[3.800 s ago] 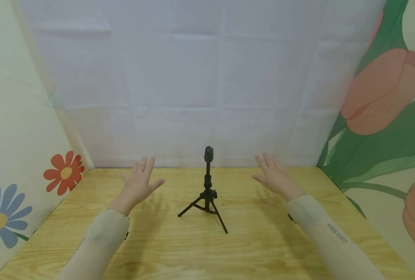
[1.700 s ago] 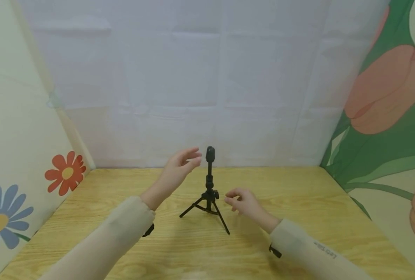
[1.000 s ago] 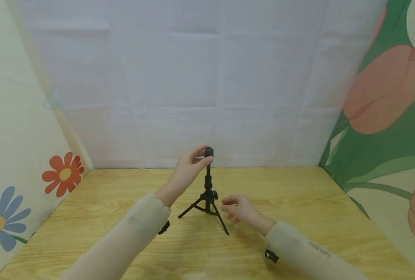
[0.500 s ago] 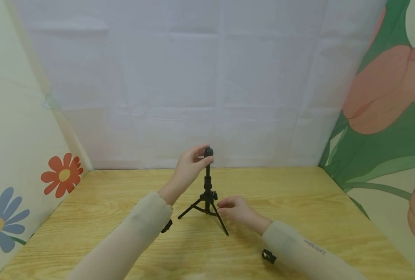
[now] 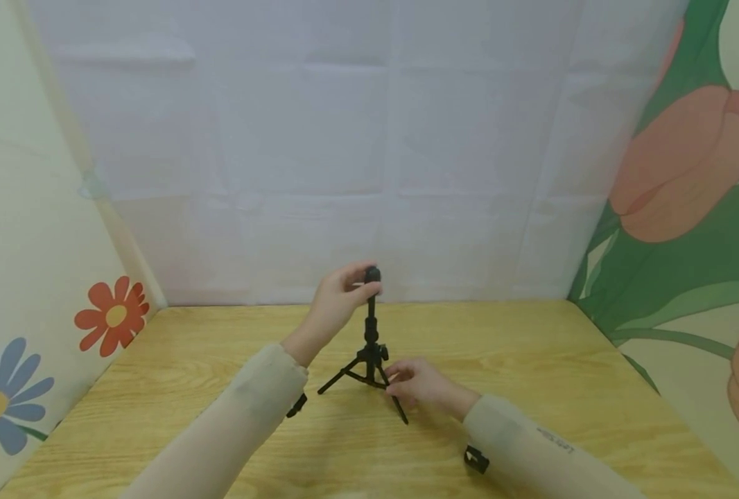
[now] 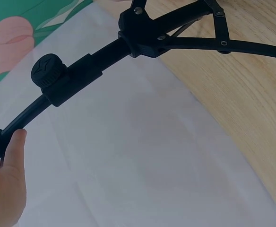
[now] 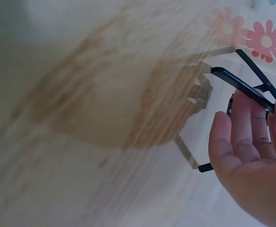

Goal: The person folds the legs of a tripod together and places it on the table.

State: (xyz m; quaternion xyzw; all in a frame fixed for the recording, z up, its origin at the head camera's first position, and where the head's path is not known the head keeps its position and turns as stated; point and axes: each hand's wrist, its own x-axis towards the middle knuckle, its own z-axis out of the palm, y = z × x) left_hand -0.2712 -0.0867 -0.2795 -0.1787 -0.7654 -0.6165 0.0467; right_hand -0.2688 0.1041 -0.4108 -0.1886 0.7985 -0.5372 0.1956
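Note:
A small black tripod [image 5: 371, 334] stands upright with its legs spread, mid-table. My left hand [image 5: 335, 298] holds its top end, thumb in front and fingers behind. The left wrist view shows that thumb [image 6: 14, 161] against the thin upper rod, below which sit a round knob [image 6: 48, 71] and the leg joint. Low on the right side, my right hand [image 5: 424, 384] pinches the near right leg between thumb and fingers. In the right wrist view, the fingers [image 7: 244, 137] lie behind this leg [image 7: 242, 87], and the thumb is partly cut off by the frame edge.
The wood-grain table [image 5: 188, 443] runs back to a creased white cloth [image 5: 294, 138]. Flower-printed panels rise on the left [image 5: 32, 208] and right [image 5: 681, 277]. Black wrist devices [image 5: 476, 459] hang under both sleeves. The tabletop reflects the tripod in the right wrist view.
Both hands, earlier spread apart with straight fingers, have come in to the tripod. The left took hold of its top; the right then moved left and took hold of the near right leg.

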